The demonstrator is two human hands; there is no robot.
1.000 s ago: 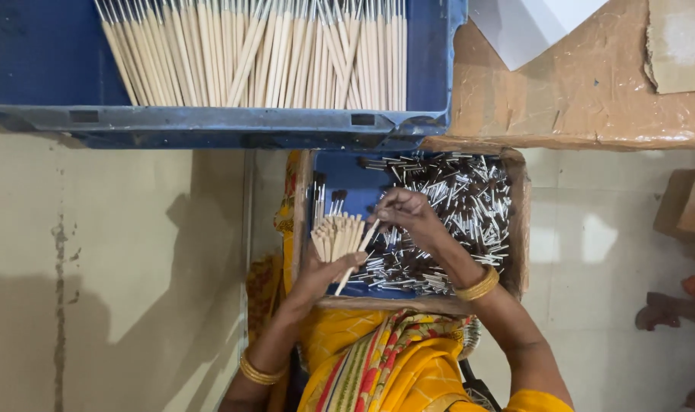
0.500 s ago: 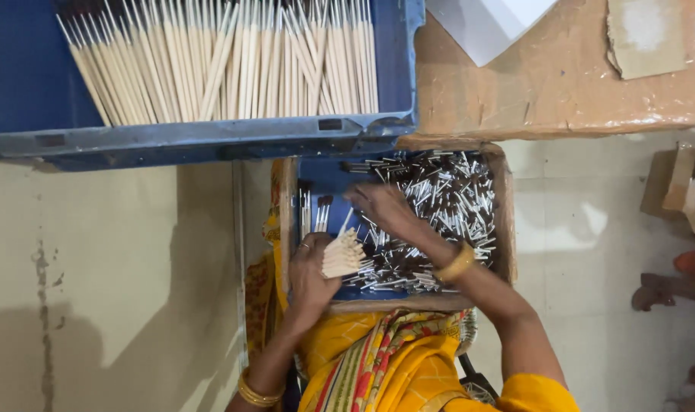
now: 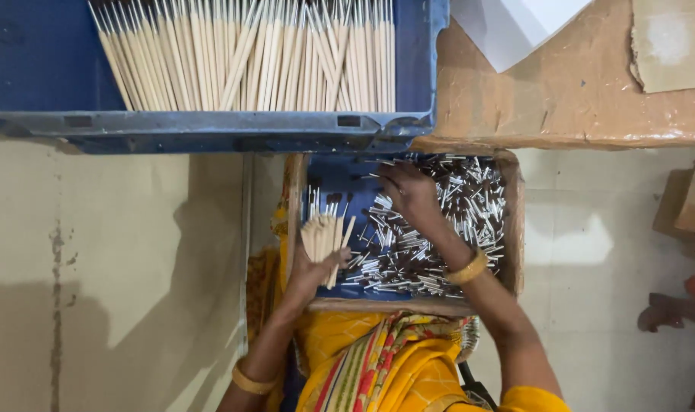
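Now a fan of sticks (image 3: 326,233) is gripped in the left hand (image 3: 315,267) over the box (image 3: 509,229), while metal tips (image 3: 447,229) are pinched by the curled right hand (image 3: 408,191); best kept steady and level.

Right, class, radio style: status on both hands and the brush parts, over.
Left hand shut on bundle of wooden handles. Right hand reaching into metal ferrules in wooden tray, grip unclear. Nothing blocking.
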